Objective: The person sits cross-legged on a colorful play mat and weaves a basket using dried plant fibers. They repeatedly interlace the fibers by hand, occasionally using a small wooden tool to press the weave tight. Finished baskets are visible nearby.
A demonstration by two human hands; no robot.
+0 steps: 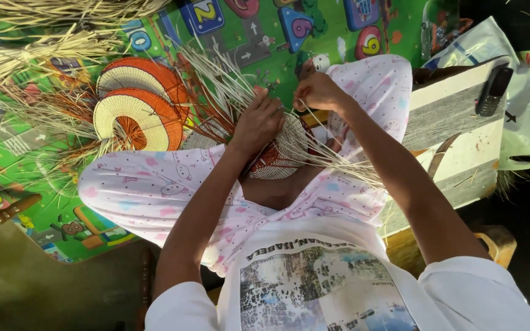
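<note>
While the half-woven straw basket [280, 153] rests on the person's lap, the left hand [257, 121] curls its fingers onto its rim and the right hand [319, 92] pinches pale straw strands [228, 86]; finished woven fans [139, 107] lie on the play mat [26, 159] nearby

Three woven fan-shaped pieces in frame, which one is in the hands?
The unfinished woven piece on the lap, under the left hand and right hand, loose straw strands sticking out. The two orange-rimmed fans lie untouched on the play mat.

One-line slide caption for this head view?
Seated person's left hand and right hand grip a half-woven basket piece in the lap, loose straw strands fanning out; finished orange-and-cream woven discs lie on the play mat.
</note>
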